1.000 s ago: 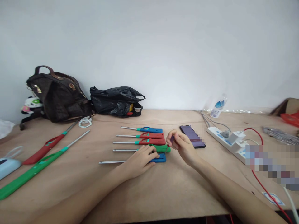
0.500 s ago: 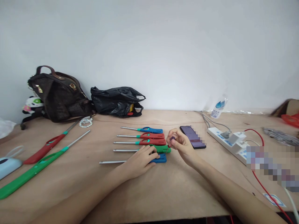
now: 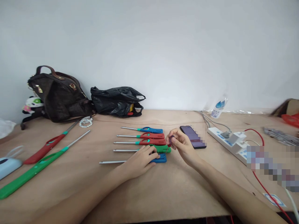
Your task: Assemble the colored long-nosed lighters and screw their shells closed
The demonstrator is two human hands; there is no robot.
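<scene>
My left hand (image 3: 143, 160) is closed over the nearest blue gas lighter (image 3: 161, 158), pinning it to the table with its metal tube pointing left. In my right hand (image 3: 183, 144) is a small screwdriver (image 3: 172, 140) with a purple and red handle, pinched between thumb and fingers. Its thin shaft slants down, and the tip meets the end of the blue lighter's handle. Behind this lighter lie a green lighter (image 3: 166, 148), two red lighters (image 3: 153, 141) and another blue lighter (image 3: 153, 130), lined up in parallel. My left fingers cover part of the green one.
A red lighter (image 3: 44, 150) and a green lighter (image 3: 44, 161) lie at the left. A dark backpack (image 3: 62, 96) and a black plastic bag (image 3: 114, 101) stand against the wall. To the right are a phone (image 3: 192, 137) and a power strip (image 3: 215, 133) with cables.
My right fingers have shifted slightly around the screwdriver's handle, as in a small turn. The left hand and the lighters stay where they were.
</scene>
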